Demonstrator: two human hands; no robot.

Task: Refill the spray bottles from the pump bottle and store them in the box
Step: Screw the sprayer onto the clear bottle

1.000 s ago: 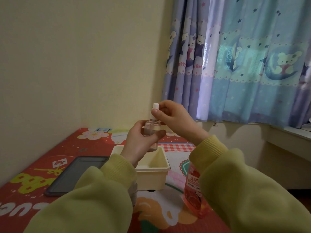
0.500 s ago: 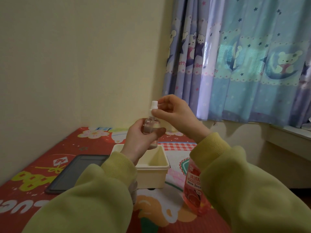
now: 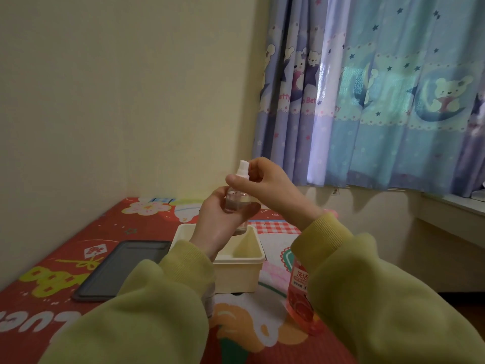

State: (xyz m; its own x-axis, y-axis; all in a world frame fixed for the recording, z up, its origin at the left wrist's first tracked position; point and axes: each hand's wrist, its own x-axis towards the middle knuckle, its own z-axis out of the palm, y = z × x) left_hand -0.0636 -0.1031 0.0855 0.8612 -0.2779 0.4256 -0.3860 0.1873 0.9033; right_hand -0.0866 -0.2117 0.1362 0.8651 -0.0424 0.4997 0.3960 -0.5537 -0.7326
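Note:
My left hand (image 3: 219,224) grips the body of a small clear spray bottle (image 3: 236,202), held upright above the cream plastic box (image 3: 237,269). My right hand (image 3: 265,185) pinches the bottle's white spray head (image 3: 242,169) with thumb and fingers. The box looks empty where I can see into it. A pink pump bottle (image 3: 299,298) with a red label stands right of the box; my right sleeve hides its top. Another pale bottle (image 3: 210,298) shows partly behind my left sleeve.
A dark grey flat lid or tray (image 3: 120,269) lies left of the box on the red patterned mat (image 3: 65,258). The wall closes the left and back. Blue bear-print curtains (image 3: 380,101) hang at the right above a ledge.
My right hand has shifted its hold on the spray head, the thumb now across its base. The bottle stays at about the same height over the box.

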